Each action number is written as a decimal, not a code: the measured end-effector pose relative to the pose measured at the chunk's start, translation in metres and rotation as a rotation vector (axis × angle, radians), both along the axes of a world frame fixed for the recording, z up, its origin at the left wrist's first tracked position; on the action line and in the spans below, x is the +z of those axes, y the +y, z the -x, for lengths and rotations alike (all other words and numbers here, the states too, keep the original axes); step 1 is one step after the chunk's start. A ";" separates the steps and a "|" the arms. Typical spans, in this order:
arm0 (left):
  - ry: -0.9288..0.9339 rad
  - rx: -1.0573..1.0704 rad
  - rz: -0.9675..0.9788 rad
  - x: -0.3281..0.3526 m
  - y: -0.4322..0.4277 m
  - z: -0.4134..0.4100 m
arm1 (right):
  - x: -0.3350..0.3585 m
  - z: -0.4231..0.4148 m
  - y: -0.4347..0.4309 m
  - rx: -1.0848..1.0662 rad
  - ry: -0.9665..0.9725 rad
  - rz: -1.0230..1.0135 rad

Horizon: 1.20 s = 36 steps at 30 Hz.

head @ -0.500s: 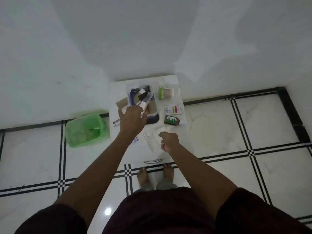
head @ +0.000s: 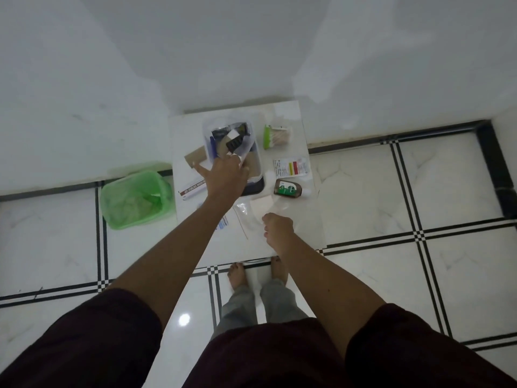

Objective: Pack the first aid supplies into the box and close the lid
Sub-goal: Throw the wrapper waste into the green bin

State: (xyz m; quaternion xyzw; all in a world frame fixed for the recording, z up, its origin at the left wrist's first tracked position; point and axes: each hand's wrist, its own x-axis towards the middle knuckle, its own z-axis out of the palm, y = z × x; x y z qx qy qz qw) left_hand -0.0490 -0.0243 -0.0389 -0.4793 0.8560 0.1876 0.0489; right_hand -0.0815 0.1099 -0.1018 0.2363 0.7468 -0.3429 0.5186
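Note:
A clear plastic box [head: 207, 129] with several supplies inside stands on a small white table [head: 299, 219]. My left hand [head: 223, 177] reaches over the box's near side, its fingers pinching a white and black packet [head: 234, 142] that pokes into the box. My right hand [head: 278, 228] is curled over the table's near part, touching a clear plastic sleeve [head: 246, 217]. On the table to the right of the box lie a green-capped pack of cotton buds [head: 277, 136], a white sachet [head: 292, 168] and a brown antiseptic bottle [head: 288, 189]. A long ointment carton [head: 193, 189] lies left of the box.
A green plastic bin [head: 134, 197] stands on the floor left of the table. A brown card piece [head: 195, 157] lies by the box's left side. White walls close in behind the table. My bare feet [head: 237, 275] stand on tiled floor at the table's near edge.
My left hand has moved slightly forward over the box with the packet, its thumb now spread. My right hand stays in about the same place near the sleeve.

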 end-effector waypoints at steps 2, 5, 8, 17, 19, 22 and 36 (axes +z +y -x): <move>-0.034 -0.004 0.015 -0.004 -0.002 0.001 | -0.003 0.006 0.000 0.023 -0.051 -0.067; -0.066 -0.050 0.092 -0.001 -0.005 0.002 | -0.008 0.017 0.004 -0.086 -0.078 -0.042; -0.047 -0.130 0.253 0.014 -0.007 -0.003 | 0.012 0.020 0.003 -0.113 -0.046 -0.011; 0.059 -0.125 0.644 0.047 0.018 -0.099 | 0.060 -0.024 -0.005 0.040 -0.090 0.175; 0.097 -0.129 0.653 0.042 0.021 -0.114 | 0.057 -0.033 -0.010 0.045 -0.083 0.194; 0.058 -0.042 0.693 0.041 0.031 -0.160 | 0.065 -0.062 -0.024 0.127 -0.095 0.260; -0.044 0.185 0.586 -0.041 -0.079 -0.322 | 0.025 -0.193 -0.208 0.392 -0.031 0.279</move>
